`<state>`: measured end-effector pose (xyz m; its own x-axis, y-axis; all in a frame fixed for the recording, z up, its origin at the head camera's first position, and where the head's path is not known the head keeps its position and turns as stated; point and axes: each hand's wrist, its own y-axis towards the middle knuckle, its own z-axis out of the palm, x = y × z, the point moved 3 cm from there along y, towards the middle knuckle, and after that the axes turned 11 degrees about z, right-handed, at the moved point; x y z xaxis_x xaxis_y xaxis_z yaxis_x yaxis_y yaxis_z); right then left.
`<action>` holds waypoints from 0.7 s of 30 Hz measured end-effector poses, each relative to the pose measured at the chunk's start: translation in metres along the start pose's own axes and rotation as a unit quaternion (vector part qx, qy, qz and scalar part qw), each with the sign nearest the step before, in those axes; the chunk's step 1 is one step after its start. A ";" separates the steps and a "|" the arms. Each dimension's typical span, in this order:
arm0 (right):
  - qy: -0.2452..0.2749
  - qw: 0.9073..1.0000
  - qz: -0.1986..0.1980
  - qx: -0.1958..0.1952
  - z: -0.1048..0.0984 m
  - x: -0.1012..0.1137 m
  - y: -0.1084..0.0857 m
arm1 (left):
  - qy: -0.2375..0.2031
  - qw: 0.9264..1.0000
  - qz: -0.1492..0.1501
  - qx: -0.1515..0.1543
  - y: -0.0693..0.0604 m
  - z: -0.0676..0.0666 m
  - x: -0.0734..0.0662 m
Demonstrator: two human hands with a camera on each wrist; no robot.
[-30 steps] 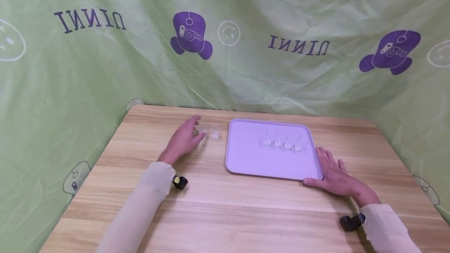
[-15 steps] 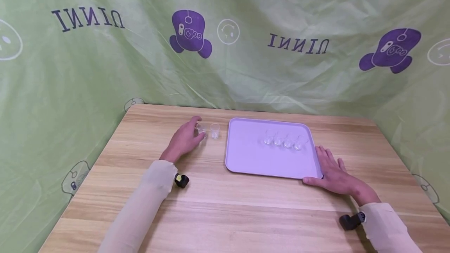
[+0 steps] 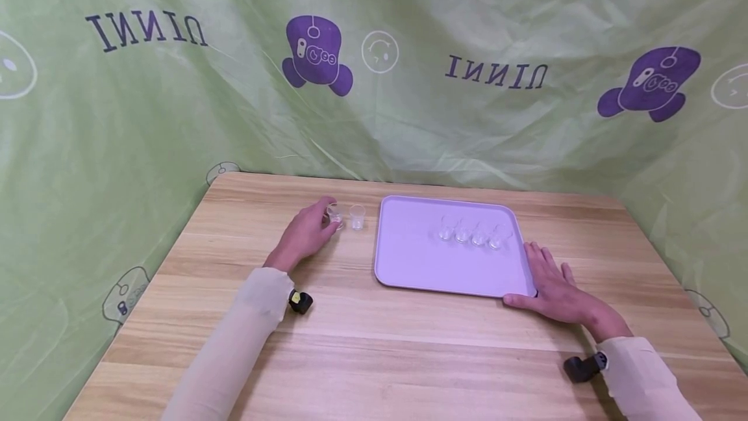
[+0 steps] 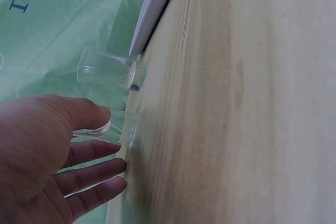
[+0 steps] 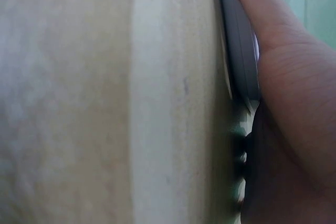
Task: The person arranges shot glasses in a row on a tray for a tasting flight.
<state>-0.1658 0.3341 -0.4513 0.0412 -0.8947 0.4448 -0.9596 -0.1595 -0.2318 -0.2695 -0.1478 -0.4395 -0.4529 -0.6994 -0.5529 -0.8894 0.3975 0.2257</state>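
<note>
In the head view my left hand [image 3: 301, 232] is at the left, its thumb and fingers around a small clear cup [image 3: 336, 218] standing on the table. The left wrist view shows the thumb [image 4: 86, 115] against this cup, the fingers on its other side. A second clear cup [image 4: 109, 69] stands just to the right, untouched. My right hand [image 3: 556, 294] rests at the near right corner of a light purple tray [image 3: 409, 265], fingers straight along its side and thumb at its front edge. Several clear cups [image 3: 462, 232] stand in a row on the tray.
The wood-grain table [image 3: 374, 356] reaches back to a green printed curtain [image 3: 374, 122], which also hangs at both sides. A black wrist camera [image 3: 300, 302] sits on the left sleeve, another wrist camera [image 3: 583, 368] on the right one.
My left hand has closed in around the nearer cup, its thumb and forefinger drawn closer to it. The right hand, the tray and its cups have stayed in place.
</note>
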 end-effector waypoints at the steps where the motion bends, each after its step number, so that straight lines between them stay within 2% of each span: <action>1: 0.000 1.000 0.001 0.001 0.000 0.000 0.000 | 0.001 1.000 0.002 0.000 0.000 0.000 0.000; 16: 0.004 1.000 0.001 0.001 -0.001 0.000 0.000 | 0.002 1.000 0.017 -0.010 -0.001 -0.001 -0.003; 21: 0.009 1.000 -0.002 0.000 -0.001 0.001 -0.001 | -0.004 1.000 0.006 -0.008 -0.001 -0.001 -0.002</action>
<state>-0.1652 0.3337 -0.4495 0.0394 -0.8868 0.4605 -0.9593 -0.1626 -0.2310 -0.2680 -0.1473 -0.4383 -0.4638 -0.6897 -0.5561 -0.8845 0.3963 0.2463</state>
